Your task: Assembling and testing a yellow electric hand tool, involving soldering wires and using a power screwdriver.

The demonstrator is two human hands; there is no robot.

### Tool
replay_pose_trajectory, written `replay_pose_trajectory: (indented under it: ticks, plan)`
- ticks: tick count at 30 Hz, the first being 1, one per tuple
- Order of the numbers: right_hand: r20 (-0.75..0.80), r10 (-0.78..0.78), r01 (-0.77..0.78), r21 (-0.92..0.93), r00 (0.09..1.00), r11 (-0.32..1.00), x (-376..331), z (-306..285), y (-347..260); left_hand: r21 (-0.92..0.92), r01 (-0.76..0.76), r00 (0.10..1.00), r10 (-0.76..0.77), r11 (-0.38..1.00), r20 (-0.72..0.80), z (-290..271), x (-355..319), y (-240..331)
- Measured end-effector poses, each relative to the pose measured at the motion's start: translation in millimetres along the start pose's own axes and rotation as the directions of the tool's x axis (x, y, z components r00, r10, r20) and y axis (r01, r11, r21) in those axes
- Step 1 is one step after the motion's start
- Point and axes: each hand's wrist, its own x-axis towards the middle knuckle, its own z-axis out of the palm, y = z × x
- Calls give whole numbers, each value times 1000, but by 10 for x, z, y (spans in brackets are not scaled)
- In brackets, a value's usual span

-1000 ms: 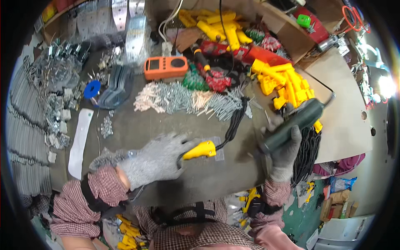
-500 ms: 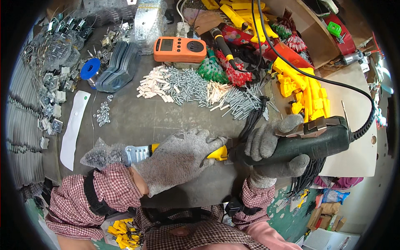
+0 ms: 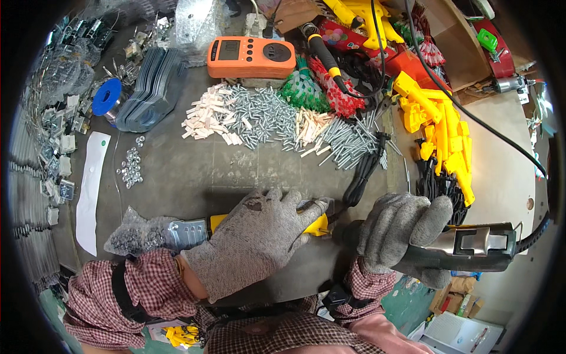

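Note:
My left hand [image 3: 253,242], in a grey knit glove, lies wrapped over a yellow plastic handle [image 3: 319,225] on the table. A ribbed metal plate [image 3: 188,233] sticks out from the handle's left end, beside a clear bag of small parts [image 3: 138,233]. In my gloved right hand [image 3: 396,231] is a dark corded electric screwdriver [image 3: 498,253] with a metal lever, its fingers closed round the body. The screwdriver's nose points left toward the handle's right end; its tip is hard to make out. A black cable [image 3: 359,180] runs close to that end.
Piles of screws [image 3: 253,115] and pale small pieces [image 3: 207,112] lie ahead, below an orange meter [image 3: 250,57]. Small nuts [image 3: 131,168], a white strip [image 3: 91,194] and a blue spool [image 3: 107,97] are left. Yellow handle shells [image 3: 442,127] and a soldering iron [image 3: 321,53] are right.
My right hand has tilted the screwdriver, so its rear end has swung lower and to the right. My left hand stays on the yellow handle. The whole view has shifted slightly.

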Motion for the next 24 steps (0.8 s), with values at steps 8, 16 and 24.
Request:
replay_pose_trajectory:
  ticks: [8, 16, 24]
  plan:
    - [180, 115, -126, 55, 977, 990, 33, -82, 12, 10, -36, 999, 37, 999, -27, -39, -12, 4]
    - [115, 160, -160, -7, 980, 987, -50, -112, -85, 116, -70, 998, 70, 991, 4, -93, 59, 49]
    - [-555, -265, 152, -243, 788, 958, -151, 312, 262, 144, -44, 999, 41, 989, 23, 21, -2, -5]
